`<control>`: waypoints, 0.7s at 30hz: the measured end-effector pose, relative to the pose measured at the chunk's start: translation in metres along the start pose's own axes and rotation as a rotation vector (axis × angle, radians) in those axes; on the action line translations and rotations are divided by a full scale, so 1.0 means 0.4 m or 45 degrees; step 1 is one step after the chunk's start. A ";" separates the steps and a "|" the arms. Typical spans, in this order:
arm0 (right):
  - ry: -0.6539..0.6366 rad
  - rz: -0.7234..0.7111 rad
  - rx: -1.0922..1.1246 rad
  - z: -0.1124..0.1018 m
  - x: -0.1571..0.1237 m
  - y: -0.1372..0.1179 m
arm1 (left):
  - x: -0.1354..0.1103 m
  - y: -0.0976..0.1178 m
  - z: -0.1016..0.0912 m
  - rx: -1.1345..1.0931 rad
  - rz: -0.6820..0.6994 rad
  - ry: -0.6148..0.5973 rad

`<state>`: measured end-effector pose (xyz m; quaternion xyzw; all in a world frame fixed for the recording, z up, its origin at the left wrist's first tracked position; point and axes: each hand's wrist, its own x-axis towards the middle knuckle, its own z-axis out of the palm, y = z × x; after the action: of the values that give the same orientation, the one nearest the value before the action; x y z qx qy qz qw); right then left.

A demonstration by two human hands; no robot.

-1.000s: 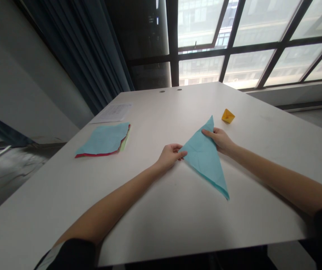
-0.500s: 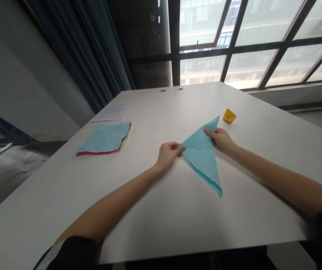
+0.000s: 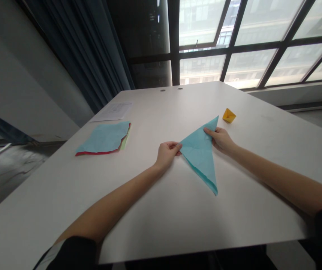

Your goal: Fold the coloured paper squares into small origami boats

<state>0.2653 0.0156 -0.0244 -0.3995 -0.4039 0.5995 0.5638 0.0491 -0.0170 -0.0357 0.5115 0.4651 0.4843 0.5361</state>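
Note:
A light blue sheet of paper [image 3: 201, 150], folded into a triangle with creases across it, is held between both hands over the white table. My left hand [image 3: 168, 153] pinches its left corner between thumb and fingers. Further right, my right hand [image 3: 222, 139] grips the upper right edge, thumb on top and the other fingers hidden beneath. One long point of the triangle reaches toward the table's front, and its layers part slightly along the lower left edge. Just beyond my right hand sits a small folded yellow paper piece [image 3: 229, 115].
On the left of the white table [image 3: 149, 210] lies a stack of coloured paper [image 3: 104, 137], blue on top with red and green edges showing. Behind it rests a printed white sheet [image 3: 113, 111]. A dark curtain [image 3: 87, 48] and windows stand past the far edge.
The blue paper's lower point has swung slightly to the left, and the left corner has shifted a little left with my left hand. Both hands keep their hold.

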 end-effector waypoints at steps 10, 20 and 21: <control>0.166 -0.174 0.021 -0.034 0.028 -0.015 | 0.013 -0.007 -0.006 0.123 0.004 -0.014; 0.261 -0.212 0.073 -0.039 0.036 -0.023 | 0.022 -0.026 -0.013 0.252 0.071 -0.067; 0.275 -0.215 0.076 -0.040 0.036 -0.024 | 0.021 -0.026 -0.013 0.259 0.075 -0.070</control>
<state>0.2831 0.0310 -0.0215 -0.4094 -0.3548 0.5152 0.6642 0.0454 -0.0081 -0.0463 0.5899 0.4819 0.4358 0.4795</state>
